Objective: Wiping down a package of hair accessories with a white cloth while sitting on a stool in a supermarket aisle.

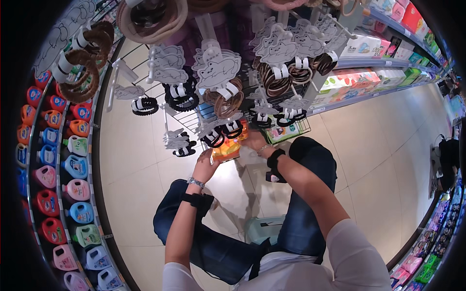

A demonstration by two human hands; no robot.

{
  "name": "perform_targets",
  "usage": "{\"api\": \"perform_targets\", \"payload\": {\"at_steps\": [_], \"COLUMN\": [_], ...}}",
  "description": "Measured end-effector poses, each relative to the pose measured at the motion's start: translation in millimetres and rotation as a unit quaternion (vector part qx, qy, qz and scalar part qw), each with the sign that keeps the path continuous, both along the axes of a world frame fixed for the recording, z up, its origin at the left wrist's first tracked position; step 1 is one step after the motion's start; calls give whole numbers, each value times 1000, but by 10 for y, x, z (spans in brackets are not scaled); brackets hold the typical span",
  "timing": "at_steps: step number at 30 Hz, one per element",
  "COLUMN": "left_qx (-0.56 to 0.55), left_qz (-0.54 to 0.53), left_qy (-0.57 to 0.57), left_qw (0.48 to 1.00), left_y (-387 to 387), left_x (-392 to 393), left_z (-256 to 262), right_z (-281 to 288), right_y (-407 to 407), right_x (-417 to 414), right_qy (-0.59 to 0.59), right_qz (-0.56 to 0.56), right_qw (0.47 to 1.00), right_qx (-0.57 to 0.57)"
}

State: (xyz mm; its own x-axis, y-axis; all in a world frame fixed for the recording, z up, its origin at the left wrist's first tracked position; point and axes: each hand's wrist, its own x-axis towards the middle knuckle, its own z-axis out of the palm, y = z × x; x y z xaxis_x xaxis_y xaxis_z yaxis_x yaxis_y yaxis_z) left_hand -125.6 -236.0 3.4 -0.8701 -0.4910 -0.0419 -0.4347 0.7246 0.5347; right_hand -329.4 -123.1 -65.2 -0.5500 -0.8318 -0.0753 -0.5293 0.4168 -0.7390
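Note:
An orange and yellow soft package [226,150] lies on the low wire rack [307,125] in front of me. My left hand [205,167] is at its left edge, thumb near the package's front corner. At the right side of the package is my right hand [255,142], its fingers blurred and partly behind hanging hair ties. Whether either hand grips the package cannot be made out. A green and white package [284,133] rests on the rack just right of my right hand.
Carded hair ties [218,69] hang on hooks above my hands. Detergent bottles [78,165] fill shelves on the left. Packs of tissue [349,85] stand on shelves at the upper right. I sit on a pale green stool [253,231] on the tiled floor [364,163].

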Motion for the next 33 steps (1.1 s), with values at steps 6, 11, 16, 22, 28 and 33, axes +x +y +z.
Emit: {"api": "perform_targets", "payload": {"at_steps": [6,11,16,22,28,33], "left_qx": [2,-21,-22,-1,31,54], "left_qz": [-20,-24,-20,0,23,37], "left_qy": [94,21,30,-20,-18,-37], "left_qw": [995,999,999,1000,999,997], "left_y": [157,350,358,314,227,212], "left_x": [-61,-24,-32,-16,75,105], "left_z": [241,359,335,323,430,402], "right_z": [17,184,-32,-474,-657,-433], "right_y": [-183,-147,-187,-330,-390,-463], "right_x": [162,277,157,-56,7,89], "right_qy": [-39,20,32,27,-71,-113], "right_qz": [-18,-62,-23,-26,29,55], "right_qw": [996,987,989,999,993,988], "right_qx": [73,144,144,19,85,-92]}}
